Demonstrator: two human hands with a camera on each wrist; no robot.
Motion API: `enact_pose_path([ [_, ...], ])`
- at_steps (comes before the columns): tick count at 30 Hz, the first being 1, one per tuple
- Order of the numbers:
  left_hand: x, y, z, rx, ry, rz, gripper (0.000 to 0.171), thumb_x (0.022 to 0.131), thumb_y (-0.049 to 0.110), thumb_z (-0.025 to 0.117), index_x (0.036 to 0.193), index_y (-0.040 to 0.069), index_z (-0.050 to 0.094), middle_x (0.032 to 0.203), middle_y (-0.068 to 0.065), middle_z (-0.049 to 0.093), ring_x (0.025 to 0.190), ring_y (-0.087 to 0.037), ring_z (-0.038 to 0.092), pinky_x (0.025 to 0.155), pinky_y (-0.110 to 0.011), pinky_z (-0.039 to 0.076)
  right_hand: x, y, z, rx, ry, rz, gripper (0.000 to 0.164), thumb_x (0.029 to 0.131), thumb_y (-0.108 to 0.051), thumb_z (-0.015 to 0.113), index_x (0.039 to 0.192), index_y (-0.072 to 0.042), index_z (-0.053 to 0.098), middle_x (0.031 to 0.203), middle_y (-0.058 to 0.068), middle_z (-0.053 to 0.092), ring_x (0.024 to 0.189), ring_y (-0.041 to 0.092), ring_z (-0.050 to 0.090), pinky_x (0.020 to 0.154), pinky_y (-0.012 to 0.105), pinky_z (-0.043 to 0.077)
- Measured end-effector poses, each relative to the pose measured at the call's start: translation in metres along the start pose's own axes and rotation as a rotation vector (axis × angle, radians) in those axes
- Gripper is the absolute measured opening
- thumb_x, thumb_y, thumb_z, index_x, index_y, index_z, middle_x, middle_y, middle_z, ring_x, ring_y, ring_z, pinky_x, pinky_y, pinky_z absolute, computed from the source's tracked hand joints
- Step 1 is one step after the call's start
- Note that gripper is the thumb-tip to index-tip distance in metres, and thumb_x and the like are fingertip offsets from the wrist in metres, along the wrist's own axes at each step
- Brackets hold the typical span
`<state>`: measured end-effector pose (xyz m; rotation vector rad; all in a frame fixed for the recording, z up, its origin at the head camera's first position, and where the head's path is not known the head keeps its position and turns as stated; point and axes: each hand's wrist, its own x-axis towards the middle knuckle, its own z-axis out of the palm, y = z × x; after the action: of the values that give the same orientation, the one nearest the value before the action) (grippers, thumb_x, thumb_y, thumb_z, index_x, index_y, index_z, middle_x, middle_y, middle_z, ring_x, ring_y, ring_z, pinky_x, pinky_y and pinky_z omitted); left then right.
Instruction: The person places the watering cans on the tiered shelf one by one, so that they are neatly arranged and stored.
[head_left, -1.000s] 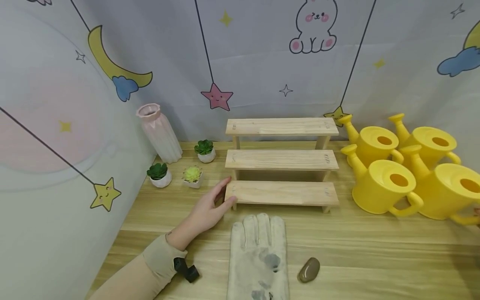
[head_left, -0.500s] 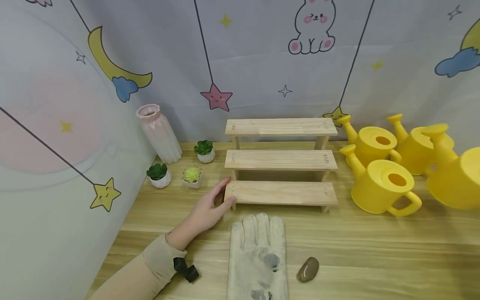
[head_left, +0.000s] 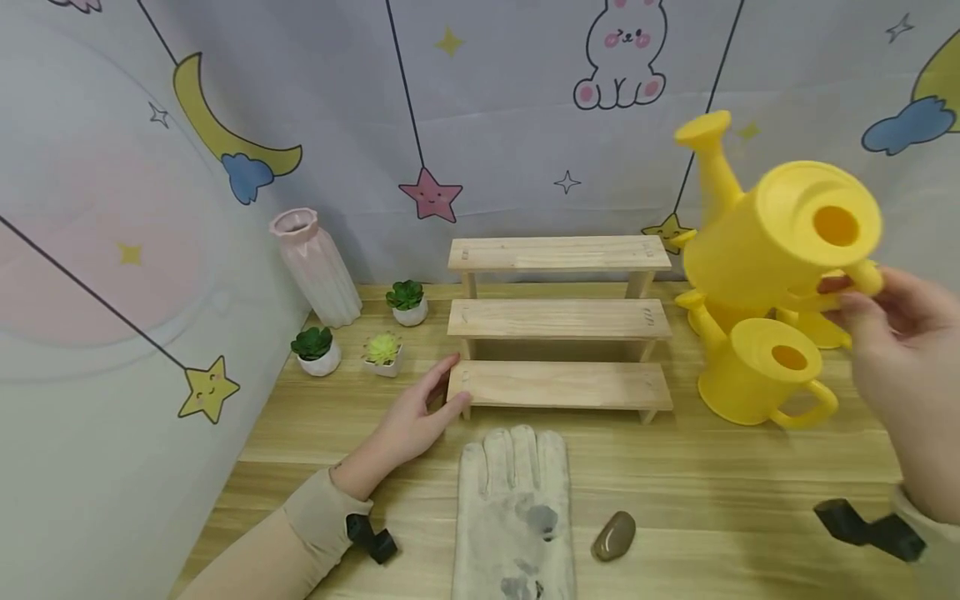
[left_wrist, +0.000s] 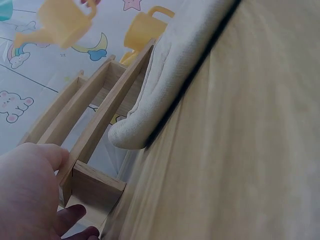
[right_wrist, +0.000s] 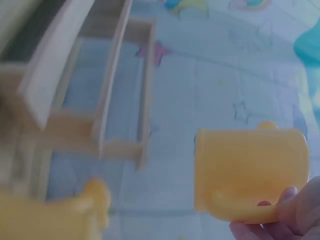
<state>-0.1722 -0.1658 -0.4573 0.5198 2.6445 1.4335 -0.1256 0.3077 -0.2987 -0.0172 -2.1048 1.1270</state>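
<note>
The right hand (head_left: 898,346) has raised a watering can (head_left: 772,233) by its handle (head_left: 865,277), nearer the wooden stand (head_left: 562,318) the left hand (head_left: 411,423) grips.

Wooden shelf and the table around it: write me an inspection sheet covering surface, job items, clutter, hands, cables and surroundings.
Surface: wood-grain table.
Job's things: three-step wooden shelf standing upright; held watering can, yellow, off the table; front watering can, upright right of the shelf; more yellow cans behind, partly hidden.
Clutter: stained glove in front of the shelf; brown stone right of the glove; three potted plants and a pink-white vase, left of the shelf.
Hands: left hand holds the lowest step's left end; right hand holds the raised can's handle.
Cables: nothing seen.
Surroundings: cartoon-printed backdrop.
</note>
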Motion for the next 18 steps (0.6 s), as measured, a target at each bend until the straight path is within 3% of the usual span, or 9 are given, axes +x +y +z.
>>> enact_pose_path([
  [4,-0.001,0.0,0.0,0.003,-0.004,-0.003,0.071,0.1,0.053,0.059,0.161,0.028,0.032,0.166,0.002,0.036,0.15,-0.021,0.041,0.121,-0.041,0.04,0.013,-0.035,0.038,-0.102,-0.119,0.051,0.028,0.1,-0.023,0.066,0.125,-0.012,0.074,0.101,-0.024,0.07,0.084,-0.019,0.064,0.078,-0.002,0.049],
  [8,-0.001,0.0,-0.001,0.006,-0.003,-0.003,0.071,0.1,0.054,0.059,0.16,0.028,0.033,0.166,0.002,0.036,0.15,-0.021,0.042,0.12,-0.041,0.041,0.025,-0.059,0.079,-0.107,-0.241,0.012,0.036,0.099,-0.035,0.067,0.127,-0.014,0.073,0.11,-0.005,0.078,0.083,-0.02,0.063,0.075,0.0,0.05],
  [11,-0.001,0.0,-0.001,0.004,-0.004,-0.005,0.071,0.1,0.055,0.059,0.16,0.03,0.032,0.165,0.003,0.036,0.149,-0.019,0.043,0.12,-0.04,0.041,0.031,-0.072,0.107,-0.084,-0.302,-0.025,0.036,0.099,-0.038,0.067,0.125,-0.014,0.074,0.112,0.007,0.079,0.084,-0.006,0.07,0.072,0.002,0.051],
  [15,0.0,-0.002,0.0,0.007,-0.006,0.005,0.071,0.1,0.056,0.059,0.16,0.03,0.032,0.165,0.005,0.036,0.149,-0.018,0.042,0.121,-0.04,0.04,0.039,-0.084,0.138,-0.069,-0.386,-0.017,0.037,0.099,-0.04,0.066,0.125,-0.015,0.074,0.111,0.007,0.078,0.089,0.015,0.074,0.07,0.007,0.053],
  [18,0.0,-0.003,0.0,0.02,-0.002,0.011,0.071,0.1,0.056,0.058,0.16,0.031,0.032,0.165,0.006,0.036,0.149,-0.017,0.042,0.121,-0.039,0.04,0.044,-0.09,0.155,-0.089,-0.454,0.033,0.04,0.099,-0.042,0.065,0.129,-0.016,0.072,0.114,0.005,0.077,0.093,0.018,0.072,0.072,0.014,0.055],
])
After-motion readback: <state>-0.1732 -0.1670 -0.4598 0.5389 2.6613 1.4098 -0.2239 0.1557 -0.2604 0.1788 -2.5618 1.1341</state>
